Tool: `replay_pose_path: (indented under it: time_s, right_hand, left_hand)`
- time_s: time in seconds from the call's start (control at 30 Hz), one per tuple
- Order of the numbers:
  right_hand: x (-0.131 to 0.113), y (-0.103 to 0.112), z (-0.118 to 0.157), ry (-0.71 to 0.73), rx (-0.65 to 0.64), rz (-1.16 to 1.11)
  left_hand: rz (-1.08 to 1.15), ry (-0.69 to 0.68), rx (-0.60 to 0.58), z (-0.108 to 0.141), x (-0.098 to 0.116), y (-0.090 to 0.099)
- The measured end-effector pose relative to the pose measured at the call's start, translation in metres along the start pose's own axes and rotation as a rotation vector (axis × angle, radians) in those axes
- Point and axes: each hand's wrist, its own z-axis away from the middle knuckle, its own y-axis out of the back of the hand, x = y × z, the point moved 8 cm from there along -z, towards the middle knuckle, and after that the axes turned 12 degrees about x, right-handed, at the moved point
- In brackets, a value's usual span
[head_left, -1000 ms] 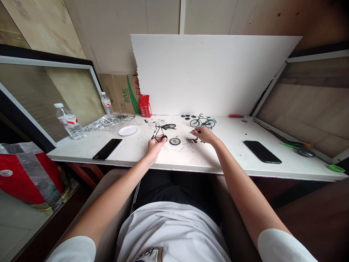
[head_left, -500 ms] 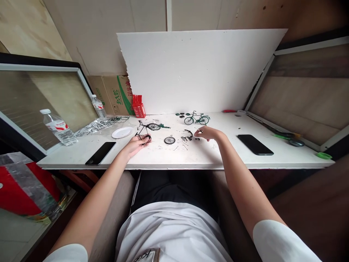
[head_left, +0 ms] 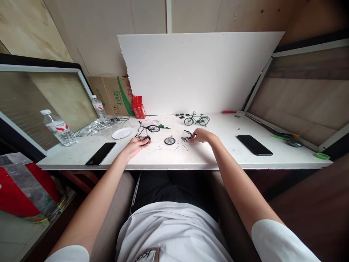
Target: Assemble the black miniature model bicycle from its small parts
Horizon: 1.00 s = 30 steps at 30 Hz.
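My left hand (head_left: 135, 145) is closed on a black model bicycle (head_left: 143, 128), gripping it low down by a dark round part. The bicycle's spoked wheel points away to the right. My right hand (head_left: 202, 135) is over small loose black parts (head_left: 186, 138), its thumb and fingers pinched together. Whatever is between those fingertips is too small to make out. Between the hands lies a loose spoked wheel (head_left: 169, 141). Thin slivers (head_left: 184, 147) are scattered just in front of the parts. Behind my right hand stands a green model bicycle (head_left: 196, 119).
A white plate (head_left: 122, 133), a phone (head_left: 100, 154) and water bottles (head_left: 58, 127) are on the left. Another phone (head_left: 255, 145) lies right, with a green ring (head_left: 322, 156) by the edge. Small green pieces (head_left: 180, 115) lie before a white board (head_left: 201, 72).
My right hand has moved left, and its fingertips are now at the small black parts. My left hand and the black bicycle have barely moved.
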Motion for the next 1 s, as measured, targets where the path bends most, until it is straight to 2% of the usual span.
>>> replay_pose_path:
  time_s: [0.27, 0.4, 0.5, 0.57, 0.67, 0.73, 0.83, 1.0]
  right_hand:
    - [-0.001, -0.004, -0.005, 0.041, 0.05, 0.019]
    - [-0.004, 0.003, -0.006, 0.072, 0.101, 0.046]
    - [-0.01, 0.01, -0.004, 0.094, 0.139, -0.017]
    - [-0.021, 0.015, -0.002, 0.152, 0.203, -0.117]
    - [-0.05, 0.013, 0.004, 0.327, 0.28, -0.351]
    - [-0.07, -0.002, 0.008, 0.398, 0.212, -0.546]
    - [-0.095, -0.028, 0.014, 0.4, 0.117, -0.749]
    - [-0.125, -0.034, 0.03, 0.436, 0.311, -0.899]
  left_hand:
    - [-0.071, -0.027, 0.03, 0.008, 0.004, -0.008]
    - [-0.027, -0.051, 0.028, 0.011, 0.005, -0.019]
    - [0.022, -0.027, 0.015, 0.013, -0.001, -0.03]
    - [0.047, -0.003, -0.001, 0.016, -0.005, -0.04]
    - [0.094, -0.017, 0.007, 0.02, -0.006, -0.051]
    - [0.123, -0.007, 0.008, 0.022, -0.009, -0.057]
    - [0.159, -0.015, -0.01, 0.024, -0.01, -0.063]
    - [0.196, -0.042, -0.028, 0.024, -0.01, -0.065]
